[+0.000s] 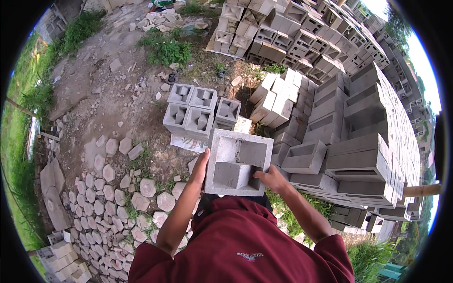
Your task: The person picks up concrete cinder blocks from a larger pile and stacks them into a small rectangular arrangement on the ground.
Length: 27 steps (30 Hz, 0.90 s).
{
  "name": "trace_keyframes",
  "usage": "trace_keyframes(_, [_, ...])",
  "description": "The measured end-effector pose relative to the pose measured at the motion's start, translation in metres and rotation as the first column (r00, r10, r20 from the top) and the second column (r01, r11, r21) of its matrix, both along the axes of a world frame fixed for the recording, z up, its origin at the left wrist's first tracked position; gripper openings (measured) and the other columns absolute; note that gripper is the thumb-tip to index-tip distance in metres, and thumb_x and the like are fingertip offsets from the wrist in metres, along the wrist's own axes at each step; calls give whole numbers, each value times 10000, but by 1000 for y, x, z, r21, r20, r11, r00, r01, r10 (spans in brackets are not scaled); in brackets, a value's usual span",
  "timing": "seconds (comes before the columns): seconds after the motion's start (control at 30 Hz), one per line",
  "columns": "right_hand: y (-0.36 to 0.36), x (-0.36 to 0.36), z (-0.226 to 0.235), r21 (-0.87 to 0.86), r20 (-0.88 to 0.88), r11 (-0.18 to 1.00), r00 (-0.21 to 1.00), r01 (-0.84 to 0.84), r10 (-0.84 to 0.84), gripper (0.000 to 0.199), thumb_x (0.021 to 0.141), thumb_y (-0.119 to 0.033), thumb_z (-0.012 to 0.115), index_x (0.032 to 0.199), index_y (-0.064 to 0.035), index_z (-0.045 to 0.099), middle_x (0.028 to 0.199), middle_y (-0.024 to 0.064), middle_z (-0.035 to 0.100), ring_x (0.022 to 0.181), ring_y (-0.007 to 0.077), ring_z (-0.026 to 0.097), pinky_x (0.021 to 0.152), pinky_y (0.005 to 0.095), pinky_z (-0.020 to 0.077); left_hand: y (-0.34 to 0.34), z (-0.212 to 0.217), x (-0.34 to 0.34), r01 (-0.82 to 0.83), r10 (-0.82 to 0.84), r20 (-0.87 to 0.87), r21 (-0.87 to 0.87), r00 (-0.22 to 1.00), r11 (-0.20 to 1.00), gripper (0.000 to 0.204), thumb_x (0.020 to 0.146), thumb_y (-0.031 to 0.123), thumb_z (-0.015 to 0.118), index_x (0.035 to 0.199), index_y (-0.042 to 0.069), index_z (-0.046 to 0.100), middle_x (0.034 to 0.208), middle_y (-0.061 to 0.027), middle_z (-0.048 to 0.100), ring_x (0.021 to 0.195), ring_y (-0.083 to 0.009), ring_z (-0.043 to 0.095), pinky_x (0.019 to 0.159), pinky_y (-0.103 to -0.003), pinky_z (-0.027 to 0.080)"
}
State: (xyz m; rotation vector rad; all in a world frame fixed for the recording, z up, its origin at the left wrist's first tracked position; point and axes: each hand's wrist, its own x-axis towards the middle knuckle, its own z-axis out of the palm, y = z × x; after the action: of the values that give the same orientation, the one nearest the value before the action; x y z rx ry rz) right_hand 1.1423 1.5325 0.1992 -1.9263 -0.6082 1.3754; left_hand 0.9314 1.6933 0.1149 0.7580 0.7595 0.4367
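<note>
A grey hollow concrete block [236, 133] is held up in front of my body, its open cavities facing up at me. My left hand [201, 166] presses along its left side, the fingers mostly hidden behind the wall. On the right, my right hand [272, 178] grips the other side, with the thumb hooked over the rim into a cavity. Just beyond the held block, several similar hollow blocks [190, 106] stand grouped on the ground, and one more block [228, 109] stands beside them on the right.
Tall stacks of concrete blocks [361, 155] rise close on my right, with more stacks [302, 35] behind. Pale solid blocks [276, 101] are piled ahead. Hexagonal pavers [108, 195] cover the ground at left. Rubble [158, 20] and weeds [166, 47] lie farther off.
</note>
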Motion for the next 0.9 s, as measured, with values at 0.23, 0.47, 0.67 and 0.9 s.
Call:
trace_keyframes(0.23, [95,103,-60,-40,-189,999,982,-20,12,385,751,-191,634,1084,-5,585,903,71,637,770,160,613,569,317,509,92,-42,93,-111,109,-34,-56,993,992,705,905,575,434,1283,-20,450,1220,-111,526,1088,-189,510,936,-304,395])
trace_keyframes(0.47, [211,237,-160,-117,-237,991,971,-67,38,357,733,-125,647,1063,1,592,883,70,638,703,153,584,503,284,452,176,-122,208,-195,213,-261,93,942,976,628,923,537,430,1196,-23,517,1185,-106,540,1102,-186,482,964,-313,356])
trace_keyframes(0.67, [256,317,-247,-290,-283,953,959,-90,4,362,725,-91,654,1046,60,580,860,84,620,700,172,579,545,306,468,211,-201,277,-97,119,-359,78,926,992,621,957,494,376,1240,-52,466,1265,-147,501,1180,-220,443,1022,-319,297])
trace_keyframes(0.9, [271,347,-361,-302,-435,952,895,-43,-97,293,758,-67,616,1024,49,580,838,67,595,694,152,574,556,300,469,260,-288,307,-29,7,-521,-34,853,999,553,968,463,380,1253,1,488,1245,-110,516,1161,-201,458,968,-292,341])
